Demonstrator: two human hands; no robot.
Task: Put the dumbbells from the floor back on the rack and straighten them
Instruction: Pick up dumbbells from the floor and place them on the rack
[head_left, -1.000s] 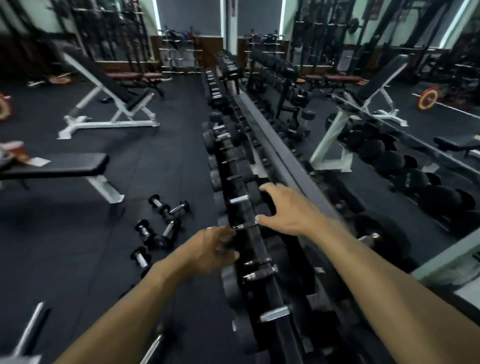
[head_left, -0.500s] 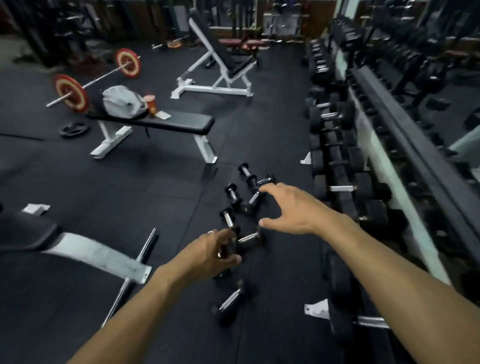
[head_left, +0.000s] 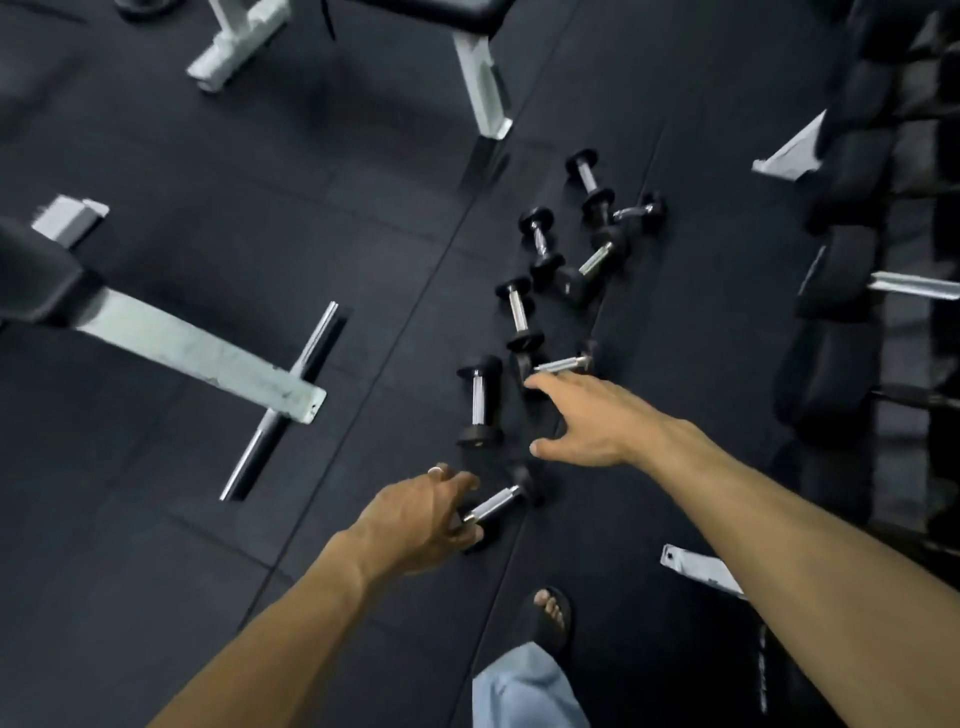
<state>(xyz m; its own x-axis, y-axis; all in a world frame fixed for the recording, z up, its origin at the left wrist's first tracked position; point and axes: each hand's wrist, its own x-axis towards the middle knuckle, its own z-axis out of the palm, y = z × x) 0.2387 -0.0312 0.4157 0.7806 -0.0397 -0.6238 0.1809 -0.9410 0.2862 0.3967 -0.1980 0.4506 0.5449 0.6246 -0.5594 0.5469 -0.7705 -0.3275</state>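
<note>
Dumbbells (head_left: 540, 312) lie scattered on the black rubber floor (head_left: 208, 234) in front of us, small ones with chrome handles and black heads, seven that we can count, strung from near our hands up toward the bench. Our left hand (head_left: 421, 519) reaches down over the nearest dumbbell (head_left: 496, 506); its fingers are loosely spread over one head and the handle end, and we cannot tell whether they touch it, as the hand is blurred. Our right hand (head_left: 587, 421) is spread wide, fingers straight and thumb apart, holding nothing, its fingertips close to the handle of a dumbbell lying crosswise (head_left: 558, 364). Between the two hands an upright-lying dumbbell (head_left: 478, 400) rests alone. Farther out four more crowd together, some touching. The dumbbell rack (head_left: 852, 291) runs along our right edge, with large black dumbbells on it. A flat bench's white leg (head_left: 483, 78) stands beyond the pile, another bench foot (head_left: 208, 358) crosses a chrome bar (head_left: 280, 400) on our left. Our sandalled foot (head_left: 550, 618) shows below.
</note>
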